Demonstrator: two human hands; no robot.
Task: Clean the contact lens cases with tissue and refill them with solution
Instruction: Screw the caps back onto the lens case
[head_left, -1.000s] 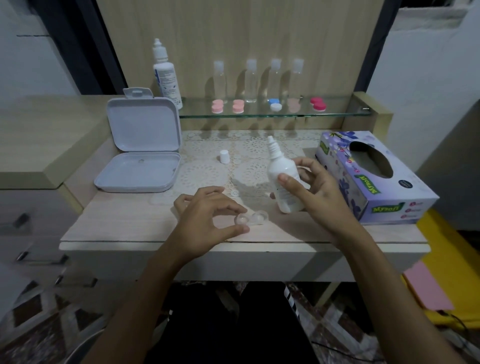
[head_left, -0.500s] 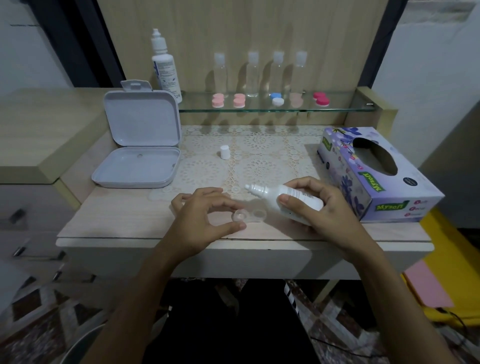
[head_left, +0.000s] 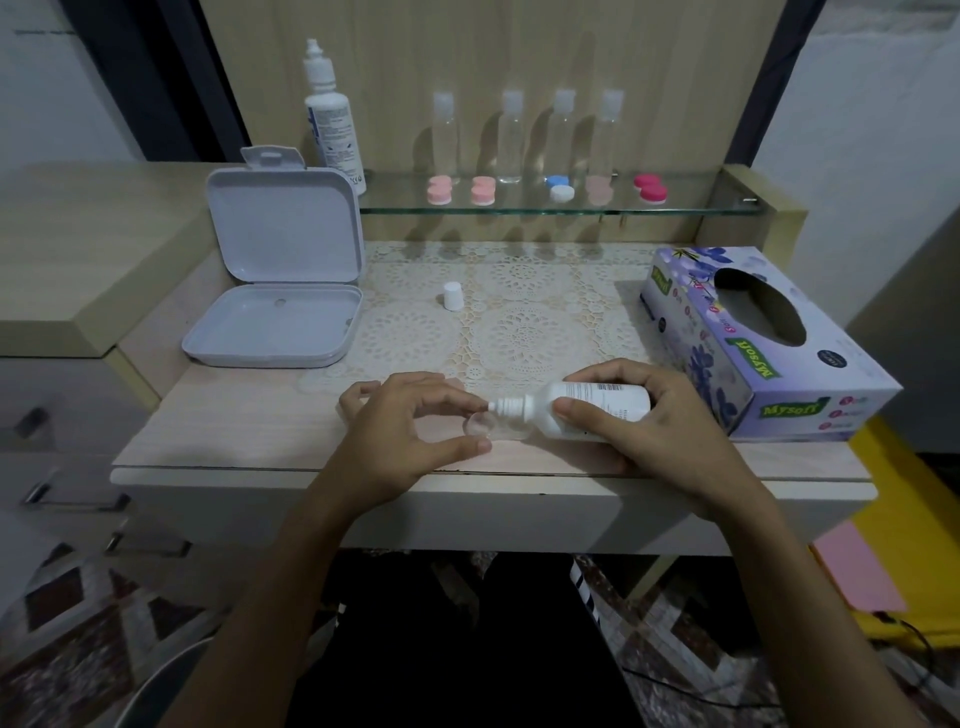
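- We see the clear lens case (head_left: 497, 427) lying near the worktop's (head_left: 234, 415) front edge, at about its middle, both wells open and lidless.
- Our left hand (head_left: 410, 431) steadies it, thumb and forefinger curled round its left well; the grip looks light (how firmly it pinches, we cannot tell).
- Our right hand (head_left: 639, 421) is clamped on the small solution bottle (head_left: 587, 408), tipped almost flat, its nozzle right over the left well.
- The bottle's white cap (head_left: 453, 296) stands further back on the lace mat (head_left: 519, 322), well apart from the case.
- We judge the refill to be just starting on the left well; the right well is still to come, as are the lids.
- No tissue lies out, so whether this case was wiped we cannot say; the tissue box (head_left: 753, 338) sits at the right edge.
- The capped cases (head_left: 545, 189) on the glass shelf (head_left: 691, 205) may be done or waiting; nothing shows which.
- Hard to make out: any liquid in the clear wells, or a drop at the nozzle. The right well is partly hidden under the bottle.
- An open white box (head_left: 275, 306) sits at the back left corner.
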